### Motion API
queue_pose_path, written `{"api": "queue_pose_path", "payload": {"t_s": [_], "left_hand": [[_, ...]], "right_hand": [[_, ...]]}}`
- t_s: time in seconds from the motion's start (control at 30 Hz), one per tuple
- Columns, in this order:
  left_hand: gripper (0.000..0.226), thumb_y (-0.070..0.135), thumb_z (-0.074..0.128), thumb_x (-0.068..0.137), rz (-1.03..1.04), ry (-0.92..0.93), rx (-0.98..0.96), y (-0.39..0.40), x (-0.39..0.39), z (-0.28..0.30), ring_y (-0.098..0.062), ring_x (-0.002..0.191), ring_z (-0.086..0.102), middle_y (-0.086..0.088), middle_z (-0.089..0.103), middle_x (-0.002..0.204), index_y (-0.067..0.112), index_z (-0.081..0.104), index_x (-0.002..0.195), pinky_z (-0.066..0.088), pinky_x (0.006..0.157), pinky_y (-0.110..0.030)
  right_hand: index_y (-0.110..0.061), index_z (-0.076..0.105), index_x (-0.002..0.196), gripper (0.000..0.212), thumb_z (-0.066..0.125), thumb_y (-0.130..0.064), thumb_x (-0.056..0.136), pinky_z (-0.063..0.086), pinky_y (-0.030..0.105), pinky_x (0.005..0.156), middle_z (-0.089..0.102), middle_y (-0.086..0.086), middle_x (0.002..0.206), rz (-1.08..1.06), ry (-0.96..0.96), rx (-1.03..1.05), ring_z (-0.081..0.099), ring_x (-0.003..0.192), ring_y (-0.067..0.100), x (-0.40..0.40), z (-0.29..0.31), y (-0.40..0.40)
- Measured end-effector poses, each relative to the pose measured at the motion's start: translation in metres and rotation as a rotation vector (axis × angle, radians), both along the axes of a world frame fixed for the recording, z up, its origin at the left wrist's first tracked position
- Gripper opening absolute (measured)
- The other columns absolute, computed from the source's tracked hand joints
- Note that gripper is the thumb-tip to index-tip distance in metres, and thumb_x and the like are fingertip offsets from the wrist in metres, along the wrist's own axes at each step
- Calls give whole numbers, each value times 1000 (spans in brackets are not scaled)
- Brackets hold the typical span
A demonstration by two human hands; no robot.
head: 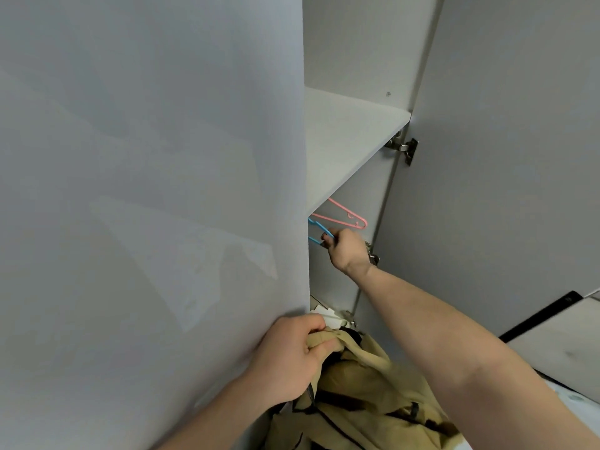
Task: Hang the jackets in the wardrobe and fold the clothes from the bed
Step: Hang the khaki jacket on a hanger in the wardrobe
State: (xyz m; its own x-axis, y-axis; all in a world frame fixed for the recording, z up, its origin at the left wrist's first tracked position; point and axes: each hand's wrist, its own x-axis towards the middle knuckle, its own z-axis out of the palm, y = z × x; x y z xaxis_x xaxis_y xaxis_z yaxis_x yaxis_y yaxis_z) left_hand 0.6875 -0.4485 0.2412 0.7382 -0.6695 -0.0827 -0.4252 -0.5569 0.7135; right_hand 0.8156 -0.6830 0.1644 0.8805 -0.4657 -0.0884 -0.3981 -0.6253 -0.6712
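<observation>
While my right hand (345,250) grips the blue hanger (319,233) inside the wardrobe (354,138), my left hand (293,355) clutches the tan jacket (363,394). Pink hanger (349,219) hangs just above.

You face pale grey panel (146,190); light wood-look floor (565,339) and black skirting (539,315) lower right.

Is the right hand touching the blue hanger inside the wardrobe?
Touching. The head view shows the right hand with its fingers curled round the end of the blue hanger, just below the pink hanger.
</observation>
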Motion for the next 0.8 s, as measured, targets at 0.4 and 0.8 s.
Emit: {"api": "queue_pose_path", "payload": {"t_s": [0.4,0.8], "left_hand": [[28,49,65,90,40,-66,1,-1,5,-12,-10,55,44,11,54,61,29,53,74,43,56,-36],[30,43,64,94,0,-137,-47,-18,-18,1,-16,69,58,6,60,66,22,55,75,50,65,-38]], "right_hand": [[-26,75,94,18,59,-21,101,46,25,77,74,-13,81,-114,-23,44,65,78,14,-114,29,-16],[-33,69,124,25,58,-24,104,63,42,80,76,-24,86,-393,-253,84,73,92,1,-354,44,-6]]}}
